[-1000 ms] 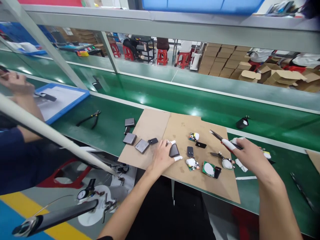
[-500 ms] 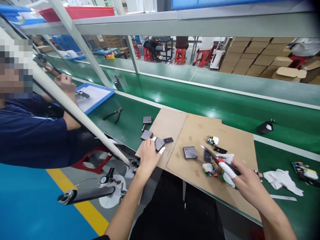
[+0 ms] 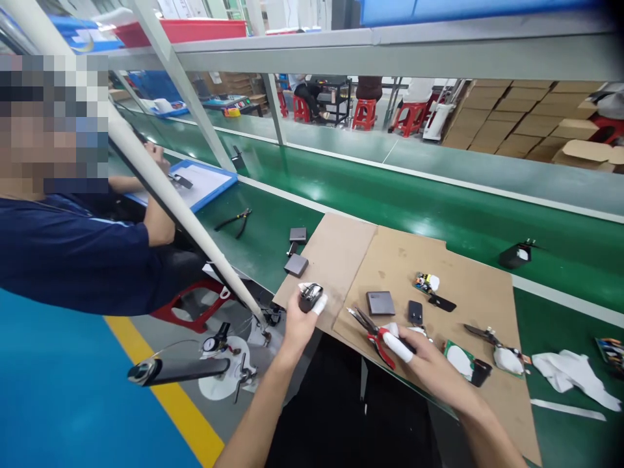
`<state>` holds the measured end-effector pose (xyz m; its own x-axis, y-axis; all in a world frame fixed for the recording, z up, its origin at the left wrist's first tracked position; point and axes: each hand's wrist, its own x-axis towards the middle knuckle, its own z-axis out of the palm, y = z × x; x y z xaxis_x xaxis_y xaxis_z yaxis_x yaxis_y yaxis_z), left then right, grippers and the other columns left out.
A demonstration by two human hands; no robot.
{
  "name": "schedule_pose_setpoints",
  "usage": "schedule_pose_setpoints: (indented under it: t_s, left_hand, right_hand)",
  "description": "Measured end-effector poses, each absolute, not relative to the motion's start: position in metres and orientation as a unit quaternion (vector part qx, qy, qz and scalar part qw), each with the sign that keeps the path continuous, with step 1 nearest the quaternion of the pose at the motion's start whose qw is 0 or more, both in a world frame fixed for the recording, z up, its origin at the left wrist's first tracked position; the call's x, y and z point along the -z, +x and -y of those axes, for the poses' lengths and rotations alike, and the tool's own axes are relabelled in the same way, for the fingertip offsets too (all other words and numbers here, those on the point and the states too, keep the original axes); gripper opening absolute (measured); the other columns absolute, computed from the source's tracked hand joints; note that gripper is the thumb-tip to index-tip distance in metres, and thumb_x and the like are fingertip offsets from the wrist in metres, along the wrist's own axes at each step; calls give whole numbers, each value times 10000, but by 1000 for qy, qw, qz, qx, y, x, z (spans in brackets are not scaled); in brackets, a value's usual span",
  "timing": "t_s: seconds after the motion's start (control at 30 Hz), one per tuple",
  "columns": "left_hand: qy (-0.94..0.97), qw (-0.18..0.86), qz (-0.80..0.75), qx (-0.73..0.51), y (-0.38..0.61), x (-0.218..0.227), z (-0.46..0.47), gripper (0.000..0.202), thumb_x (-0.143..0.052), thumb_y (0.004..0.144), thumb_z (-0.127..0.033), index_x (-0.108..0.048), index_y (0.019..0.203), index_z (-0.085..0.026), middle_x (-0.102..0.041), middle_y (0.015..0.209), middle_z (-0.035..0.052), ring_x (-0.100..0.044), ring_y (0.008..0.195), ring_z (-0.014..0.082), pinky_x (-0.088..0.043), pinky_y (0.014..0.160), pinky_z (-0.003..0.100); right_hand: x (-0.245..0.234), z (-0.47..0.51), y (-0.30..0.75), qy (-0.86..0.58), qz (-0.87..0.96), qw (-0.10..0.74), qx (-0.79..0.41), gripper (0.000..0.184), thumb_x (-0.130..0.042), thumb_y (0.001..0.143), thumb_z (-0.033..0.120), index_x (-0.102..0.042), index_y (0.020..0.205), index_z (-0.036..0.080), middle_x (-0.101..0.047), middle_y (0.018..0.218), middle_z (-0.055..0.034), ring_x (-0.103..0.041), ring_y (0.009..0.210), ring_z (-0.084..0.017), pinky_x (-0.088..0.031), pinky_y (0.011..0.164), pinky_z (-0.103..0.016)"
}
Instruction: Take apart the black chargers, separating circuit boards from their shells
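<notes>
My left hand (image 3: 299, 318), with white finger cots, is closed round a small dark charger casing (image 3: 310, 297) held just above the near left corner of the cardboard sheet (image 3: 404, 260). My right hand (image 3: 429, 364) grips red-handled pliers (image 3: 373, 328), jaws pointing left toward the casing. On the cardboard lie a grey square casing (image 3: 381, 303), a small black part (image 3: 415, 312), a circuit board (image 3: 428, 283) and a second pair of cutters (image 3: 485, 336).
Two grey casings (image 3: 296, 250) and black pliers (image 3: 234, 221) lie on the green conveyor (image 3: 370, 201). A person in dark blue works at the left by a blue-framed tray (image 3: 205, 182). White cloth (image 3: 568, 370) lies at the right. A slanted white pole (image 3: 160, 188) crosses the left.
My left hand has lifted a dark casing off the cardboard's left corner. My right hand has swung the pliers leftward and closer to it. The view has shifted left.
</notes>
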<state>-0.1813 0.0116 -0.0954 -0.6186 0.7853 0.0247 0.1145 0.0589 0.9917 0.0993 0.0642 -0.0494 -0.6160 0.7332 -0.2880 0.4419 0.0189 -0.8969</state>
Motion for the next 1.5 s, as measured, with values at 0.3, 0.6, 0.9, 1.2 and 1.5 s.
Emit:
schedule_pose_setpoints:
  t_s: [0.3, 0.6, 0.9, 1.2, 1.5]
  left_hand:
    - [330, 133, -732, -581, -262, 91, -65, 452, -901, 610, -175, -648, 979, -240, -647, 1015, 27, -629, 1085, 288, -471, 1104, 482]
    - [396, 270, -593, -647, -255, 98, -57, 491, -889, 732, -448, -603, 1052, -211, -779, 1118, 76, -766, 1011, 230, -597, 959, 388]
    - [526, 265, -598, -544, -239, 97, -52, 531, -815, 659, -78, -713, 1163, -210, -769, 1183, 77, -728, 1157, 296, -552, 1063, 455]
    - [549, 154, -634, -523, -215, 77, -23, 382, -870, 785, -212, -667, 1107, -236, -610, 1255, 106, -628, 1251, 298, -522, 1117, 486]
    - [343, 686, -456, -452, -160, 43, 1, 464, -900, 799, -418, -596, 1073, -197, -722, 1019, 71, -772, 777, 223, -490, 412, 202]
  right_hand:
    - [71, -108, 46, -425, 682, 289, -521, 581, -557, 1009, 722, -749, 1213, 213, -773, 1268, -106, -674, 1222, -339, -504, 1110, -451]
    - [73, -94, 67, -423, 663, 301, -539, 521, -548, 1046, 662, -735, 1280, 236, -761, 1291, -90, -656, 1250, -327, -510, 1103, -423]
    - [58, -84, 85, -443, 678, 279, -517, 444, -537, 1069, 608, -685, 1326, 278, -729, 1315, -64, -648, 1250, -280, -508, 1085, -374]
    - [41, -74, 114, -437, 759, 255, -409, 401, -572, 1035, 582, -749, 1196, 259, -759, 1198, -95, -703, 1154, -308, -588, 973, -379]
    - [-15, -65, 151, -399, 823, 167, -368, 241, -590, 1063, 479, -741, 1078, 292, -755, 1156, -80, -715, 1031, -274, -589, 861, -360]
